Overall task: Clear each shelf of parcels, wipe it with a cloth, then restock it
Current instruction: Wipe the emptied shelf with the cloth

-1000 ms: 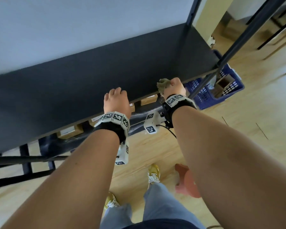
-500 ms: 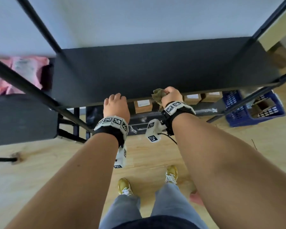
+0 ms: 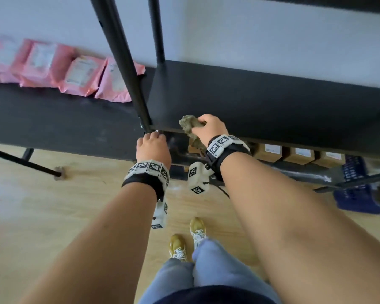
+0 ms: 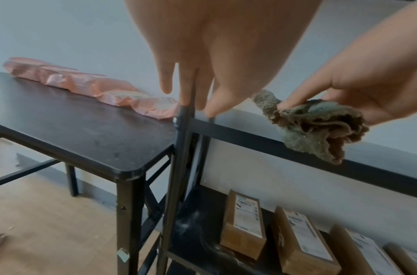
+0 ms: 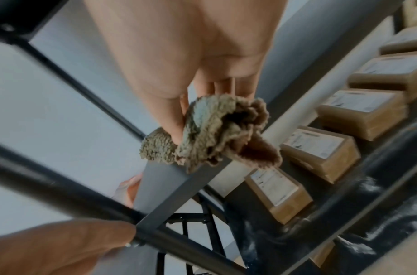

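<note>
Because the shelf point(image 3: 261, 102) lies bare, its pink parcels point(image 3: 79, 75) parked on the counter point(image 3: 53, 126) at nine o'clock, wiping is likely the step in hand. The right hand point(image 3: 208, 128) bunches the cloth point(image 3: 190, 126) in grasping fingers at the shelf's front edge; the left hand point(image 3: 151, 148), fingers extended and released, touches the upright post point(image 3: 127, 69), probably for balance.

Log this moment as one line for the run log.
step: wiping | right hand: grips cloth at shelf front edge | left hand: fingers on post
</note>
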`<state>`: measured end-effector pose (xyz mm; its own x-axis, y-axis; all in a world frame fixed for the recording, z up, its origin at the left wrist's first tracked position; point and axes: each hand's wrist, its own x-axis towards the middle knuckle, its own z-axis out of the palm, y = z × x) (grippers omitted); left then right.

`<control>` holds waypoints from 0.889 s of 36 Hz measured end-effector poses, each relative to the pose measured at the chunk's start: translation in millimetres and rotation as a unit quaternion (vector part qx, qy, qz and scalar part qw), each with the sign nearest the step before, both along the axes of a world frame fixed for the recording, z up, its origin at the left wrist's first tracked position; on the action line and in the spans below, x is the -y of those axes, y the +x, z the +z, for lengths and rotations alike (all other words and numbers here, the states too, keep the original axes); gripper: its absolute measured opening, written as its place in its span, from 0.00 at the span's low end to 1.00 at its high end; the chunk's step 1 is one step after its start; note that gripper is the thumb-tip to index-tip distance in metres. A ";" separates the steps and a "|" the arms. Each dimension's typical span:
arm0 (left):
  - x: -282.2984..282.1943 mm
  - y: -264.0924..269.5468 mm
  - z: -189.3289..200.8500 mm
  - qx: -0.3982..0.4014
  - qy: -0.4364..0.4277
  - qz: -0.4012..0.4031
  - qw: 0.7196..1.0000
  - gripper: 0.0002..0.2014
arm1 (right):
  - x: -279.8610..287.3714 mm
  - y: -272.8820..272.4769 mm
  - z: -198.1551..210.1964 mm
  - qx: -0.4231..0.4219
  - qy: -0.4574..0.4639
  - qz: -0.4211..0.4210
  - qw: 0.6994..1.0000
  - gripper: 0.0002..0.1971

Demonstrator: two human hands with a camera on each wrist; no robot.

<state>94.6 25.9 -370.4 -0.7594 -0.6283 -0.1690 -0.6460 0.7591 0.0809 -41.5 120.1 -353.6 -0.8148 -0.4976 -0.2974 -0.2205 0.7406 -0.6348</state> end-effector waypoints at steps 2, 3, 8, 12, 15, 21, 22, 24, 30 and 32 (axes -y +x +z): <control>10.4 3.2 1.5 -0.007 0.001 0.019 1.000 0.20 | 22.0 0.3 4.4 -0.016 0.002 0.025 1.000 0.13; 15.6 4.9 2.7 -0.013 0.000 0.029 0.999 0.20 | 33.1 0.1 6.2 -0.027 0.001 0.040 0.999 0.14; 37.8 9.8 11.5 -0.015 -0.012 0.065 0.998 0.21 | 80.8 -3.9 12.2 -0.057 -0.025 0.082 0.995 0.18; 52.7 14.1 13.8 -0.021 -0.013 0.092 0.995 0.20 | 102.7 -1.9 9.7 -0.072 0.034 0.150 0.985 0.20; 61.0 20.9 15.1 -0.027 -0.016 0.115 0.993 0.20 | 105.6 3.0 6.3 -0.066 0.092 0.179 0.977 0.18; 75.1 34.2 19.3 -0.020 -0.009 0.122 0.992 0.20 | 101.9 14.0 4.7 -0.120 0.088 0.138 0.979 0.20; 78.4 36.2 20.2 -0.021 -0.007 0.122 0.992 0.20 | 100.8 17.6 4.9 -0.128 0.085 0.128 0.980 0.18; 84.9 40.6 22.4 -0.026 -0.002 0.119 0.993 0.20 | 99.0 27.2 4.4 -0.130 0.084 0.115 0.981 0.15; 105.6 66.8 28.7 -0.035 -0.002 0.071 0.997 0.20 | 101.3 71.3 0.7 -0.158 0.090 0.053 0.982 0.12; 115.6 81.0 30.6 -0.028 -0.006 0.046 0.998 0.20 | 106.1 88.8 1.1 -0.143 0.098 0.037 0.984 0.11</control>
